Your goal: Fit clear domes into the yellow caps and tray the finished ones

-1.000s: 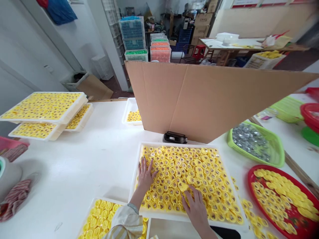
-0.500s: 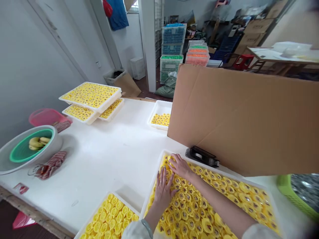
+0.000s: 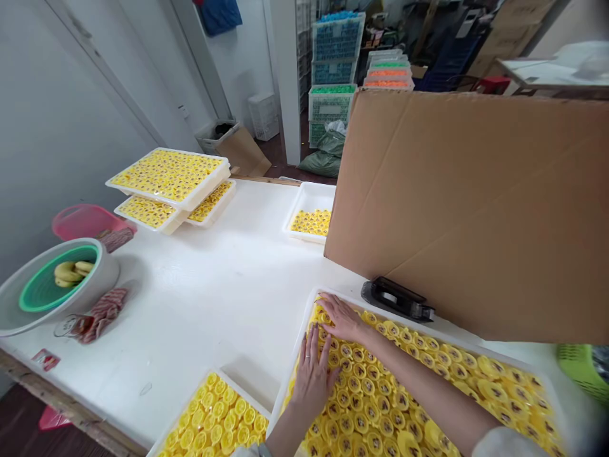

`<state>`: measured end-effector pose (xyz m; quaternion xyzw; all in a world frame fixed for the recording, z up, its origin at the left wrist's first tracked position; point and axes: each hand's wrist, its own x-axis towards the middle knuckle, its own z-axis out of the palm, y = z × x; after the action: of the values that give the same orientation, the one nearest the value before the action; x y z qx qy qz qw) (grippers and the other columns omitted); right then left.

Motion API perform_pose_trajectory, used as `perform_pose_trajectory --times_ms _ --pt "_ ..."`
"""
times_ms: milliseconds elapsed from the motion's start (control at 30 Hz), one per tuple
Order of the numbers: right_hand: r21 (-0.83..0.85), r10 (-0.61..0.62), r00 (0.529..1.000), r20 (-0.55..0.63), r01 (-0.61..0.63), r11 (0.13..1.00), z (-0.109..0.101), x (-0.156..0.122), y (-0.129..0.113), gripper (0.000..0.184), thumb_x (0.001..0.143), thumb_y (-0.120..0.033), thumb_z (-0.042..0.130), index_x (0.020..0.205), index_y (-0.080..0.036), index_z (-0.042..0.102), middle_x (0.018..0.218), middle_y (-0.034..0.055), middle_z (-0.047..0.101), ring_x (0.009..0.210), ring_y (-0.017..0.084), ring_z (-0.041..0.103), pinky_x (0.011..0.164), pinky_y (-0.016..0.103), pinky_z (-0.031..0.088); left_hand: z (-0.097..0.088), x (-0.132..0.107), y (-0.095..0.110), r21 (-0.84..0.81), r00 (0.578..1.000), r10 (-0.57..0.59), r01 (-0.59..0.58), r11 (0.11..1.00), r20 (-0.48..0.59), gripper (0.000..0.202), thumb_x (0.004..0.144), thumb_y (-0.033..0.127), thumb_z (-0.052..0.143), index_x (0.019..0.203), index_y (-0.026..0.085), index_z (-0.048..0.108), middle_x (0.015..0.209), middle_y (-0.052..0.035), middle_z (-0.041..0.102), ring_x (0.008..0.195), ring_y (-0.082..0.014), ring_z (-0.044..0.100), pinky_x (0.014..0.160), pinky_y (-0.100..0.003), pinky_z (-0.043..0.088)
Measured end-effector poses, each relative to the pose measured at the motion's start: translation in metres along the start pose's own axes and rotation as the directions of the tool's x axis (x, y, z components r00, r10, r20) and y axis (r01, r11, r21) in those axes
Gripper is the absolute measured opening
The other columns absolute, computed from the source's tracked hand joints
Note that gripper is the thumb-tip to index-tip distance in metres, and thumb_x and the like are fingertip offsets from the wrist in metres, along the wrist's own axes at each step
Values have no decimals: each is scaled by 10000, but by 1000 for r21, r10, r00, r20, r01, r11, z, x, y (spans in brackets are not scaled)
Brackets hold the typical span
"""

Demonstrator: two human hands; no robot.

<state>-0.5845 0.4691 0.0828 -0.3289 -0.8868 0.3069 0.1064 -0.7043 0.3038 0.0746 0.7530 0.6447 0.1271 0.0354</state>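
A large white tray (image 3: 311, 297) holds many small round yellow plastic pieces (image 3: 354, 384), most with a dark printed spot on top. My left hand (image 3: 311, 374) lies flat on the pieces near the tray's left side, fingers spread and pointing away from me. Reaching across from the right, my right hand (image 3: 343, 320) rests on pieces in the far left corner, its fingers stretched toward the rim. I see nothing gripped in either hand; the pieces under the palms are hidden. Left of this tray, a second white tray (image 3: 247, 395) holds similar yellow pieces without dark spots.
A black tape dispenser (image 3: 397, 298) sits behind the tray, before an upright cardboard sheet (image 3: 466, 216). Filled trays (image 3: 204, 197) are stacked at the far left. A partly filled tray (image 3: 309, 236) stands farther back. Left are a basin (image 3: 110, 270) with bananas and a cloth (image 3: 107, 311).
My right hand has flattened, its fingers reaching farther toward the tray's far left corner. My left hand stays on the pieces. The view has tilted slightly down.
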Motion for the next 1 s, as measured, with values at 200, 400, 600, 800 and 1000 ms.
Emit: perform_pose_trajectory --times_ms 200,400,600,800,1000 --pt "274 42 998 -40 -29 961 -9 -5 -1 522 851 -153 594 1352 -196 455 1356 123 523 1258 269 494 1060 487 404 -5 25 -2 26 1000 3 -3 1000 0 659 973 228 350 1536 72 48 1580 -180 249 1451 -296 259 1110 -475 384" --pt "491 132 991 -35 -98 866 -6 -3 9 316 953 -333 565 1231 -184 565 1220 85 612 1097 240 604 937 484 495 15 27 -5 70 999 41 -40 997 -19 745 969 459 391 1534 67 104 1493 -190 427 1393 -330 373 1107 -504 368" --pt "601 157 987 38 -148 785 -10 -1 12 313 949 -334 574 1220 -176 573 1197 82 627 1045 225 631 892 454 527 21 37 1 88 1000 28 -26 996 -12 764 949 538 413 1526 91 191 1558 -207 292 1441 -343 269 1124 -502 327" --pt "604 200 979 30 -177 777 -14 -9 13 348 950 -329 574 1261 -176 546 1205 87 621 1029 226 639 846 434 552 30 48 1 74 997 71 -71 995 3 759 905 614 445 1523 220 247 1562 -179 304 1424 -372 299 1088 -561 347" --pt "502 171 984 -50 -123 856 -13 -4 2 329 945 -329 583 1236 -175 568 1216 86 623 1056 230 632 896 462 529 31 44 0 74 996 82 -84 994 28 657 888 579 521 1467 304 376 1564 -150 315 1405 -395 328 1076 -609 338"
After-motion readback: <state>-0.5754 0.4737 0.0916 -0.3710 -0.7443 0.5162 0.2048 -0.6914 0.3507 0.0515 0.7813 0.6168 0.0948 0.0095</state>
